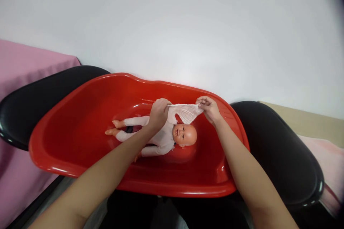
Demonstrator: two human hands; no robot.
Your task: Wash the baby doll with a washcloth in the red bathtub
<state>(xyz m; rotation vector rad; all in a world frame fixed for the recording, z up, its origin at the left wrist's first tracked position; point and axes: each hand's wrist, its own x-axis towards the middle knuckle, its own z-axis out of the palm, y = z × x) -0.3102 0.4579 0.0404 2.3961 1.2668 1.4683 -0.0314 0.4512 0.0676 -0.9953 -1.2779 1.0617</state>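
Note:
A baby doll (185, 135) lies on its back in a red baby bathtub (80, 132), its bald head toward the right and its feet toward the left. Its body is soft and whitish. Above the doll's head and chest, a thin white cloth (186, 112) is stretched between my two hands. My left hand (159, 111) is closed on the cloth's left corner, over the doll's chest. Thumb and fingers of my right hand (208, 107) pinch the right corner near the tub's far rim. The cloth hangs down in a point beside the doll's head.
Black rounded surfaces, left (40, 93) and right (279, 150), flank the tub. Pink fabric (32, 61) covers something at the far left. Paler pink cloth (322, 157) lies at the right, by a beige surface (301, 118). A white wall (172, 25) rises behind the tub.

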